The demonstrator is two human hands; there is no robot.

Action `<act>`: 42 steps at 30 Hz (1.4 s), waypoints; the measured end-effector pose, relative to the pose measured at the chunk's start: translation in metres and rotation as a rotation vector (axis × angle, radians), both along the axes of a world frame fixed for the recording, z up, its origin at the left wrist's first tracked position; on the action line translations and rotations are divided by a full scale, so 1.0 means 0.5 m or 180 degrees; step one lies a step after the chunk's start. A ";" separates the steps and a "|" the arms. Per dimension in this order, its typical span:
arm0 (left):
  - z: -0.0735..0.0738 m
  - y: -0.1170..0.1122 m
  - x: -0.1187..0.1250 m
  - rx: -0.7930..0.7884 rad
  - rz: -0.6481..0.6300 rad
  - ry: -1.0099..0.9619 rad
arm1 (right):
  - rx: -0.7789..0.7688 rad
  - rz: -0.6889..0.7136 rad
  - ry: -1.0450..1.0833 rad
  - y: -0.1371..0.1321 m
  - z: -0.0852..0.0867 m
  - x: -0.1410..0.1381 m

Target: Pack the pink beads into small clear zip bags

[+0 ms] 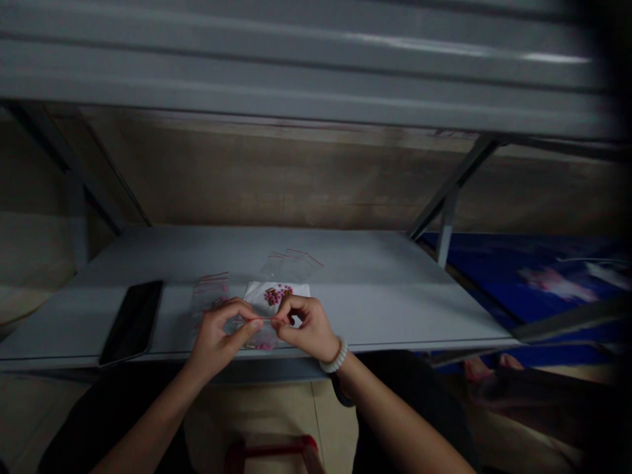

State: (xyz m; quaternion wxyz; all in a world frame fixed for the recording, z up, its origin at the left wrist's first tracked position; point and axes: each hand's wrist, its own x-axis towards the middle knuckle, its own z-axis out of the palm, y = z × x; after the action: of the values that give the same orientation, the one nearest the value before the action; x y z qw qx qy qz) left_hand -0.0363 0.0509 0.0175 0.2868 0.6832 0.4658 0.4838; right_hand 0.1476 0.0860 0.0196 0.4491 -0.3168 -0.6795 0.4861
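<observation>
Between my two hands hangs a small clear zip bag (261, 345) with a red strip along its top and pink and brownish bits at its bottom. My left hand (228, 332) pinches one end of the strip between thumb and forefinger. The other end is pinched by my right hand (305, 322), which has a pale beaded bracelet at the wrist. Just behind the hands, a pile of small pink and brownish-gold pieces (277, 294) lies on a white sheet of paper (253, 289). Their exact kind is too small to make out.
Several zip bags (211, 284) lie overlapped left of the paper, and more flat bags (293, 262) lie behind it. A black phone (132, 321) rests on the table (365, 283) at left. Metal struts and a panel frame the table. Another person's feet (486, 365) show at right.
</observation>
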 end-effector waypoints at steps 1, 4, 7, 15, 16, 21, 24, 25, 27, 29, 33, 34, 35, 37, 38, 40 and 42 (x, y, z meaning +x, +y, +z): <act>-0.001 0.001 0.000 -0.0066 0.0036 -0.0040 | -0.0043 0.0000 0.0044 0.001 0.001 0.000; -0.003 0.004 -0.004 -0.0239 0.0027 -0.0227 | -0.0118 0.0017 0.0137 0.003 0.003 0.000; -0.007 0.006 -0.010 -0.0389 -0.0005 -0.0504 | -0.0153 0.0008 0.0153 0.003 0.001 -0.001; -0.011 0.007 -0.008 -0.0705 0.0024 -0.0798 | -0.0229 0.0056 0.0160 -0.001 0.003 -0.006; -0.012 0.008 -0.009 -0.0776 0.0039 -0.0813 | -0.0237 0.0040 0.0204 0.001 0.002 -0.004; -0.016 0.020 -0.047 -0.0860 0.0489 -0.1239 | -0.0343 -0.0354 0.0694 0.036 -0.004 0.033; -0.012 0.025 -0.067 -0.0694 0.0746 -0.1339 | -0.0393 -0.0542 0.0917 0.055 -0.002 0.059; -0.009 0.026 -0.067 -0.0650 0.0734 -0.1336 | -0.0379 -0.0519 0.0893 0.057 0.001 0.064; -0.006 0.026 -0.054 -0.0519 0.0548 -0.1291 | -0.0345 -0.0346 0.0763 0.052 0.008 0.063; -0.005 0.023 -0.035 -0.0345 0.0255 -0.1162 | -0.0344 -0.0140 0.0653 0.041 0.013 0.053; -0.010 0.016 -0.011 -0.0195 -0.0090 -0.0651 | -0.0339 0.0075 0.0495 0.021 0.010 0.031; -0.010 0.014 -0.011 -0.0199 -0.0099 -0.0552 | -0.0313 0.0076 0.0464 0.019 0.007 0.028; -0.010 0.013 -0.013 -0.0197 -0.0105 -0.0491 | -0.0286 0.0079 0.0430 0.019 0.004 0.026; -0.006 0.012 -0.017 -0.0166 -0.0152 -0.0476 | -0.0254 0.0116 0.0379 0.019 -0.001 0.024; -0.003 0.011 -0.019 -0.0135 -0.0195 -0.0487 | -0.0249 0.0142 0.0360 0.020 -0.002 0.024; 0.003 0.010 -0.020 -0.0020 -0.0263 -0.0477 | -0.0210 0.0187 0.0297 0.019 0.000 0.025; 0.009 0.008 -0.019 0.0150 -0.0271 -0.0324 | -0.0013 0.0214 0.0138 0.017 0.006 0.027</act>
State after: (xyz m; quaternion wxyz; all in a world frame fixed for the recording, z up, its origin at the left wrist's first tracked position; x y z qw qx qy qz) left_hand -0.0458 0.0548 0.0218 0.3143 0.6834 0.4097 0.5161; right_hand 0.1611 0.0946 0.0227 0.4465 -0.2841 -0.6788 0.5091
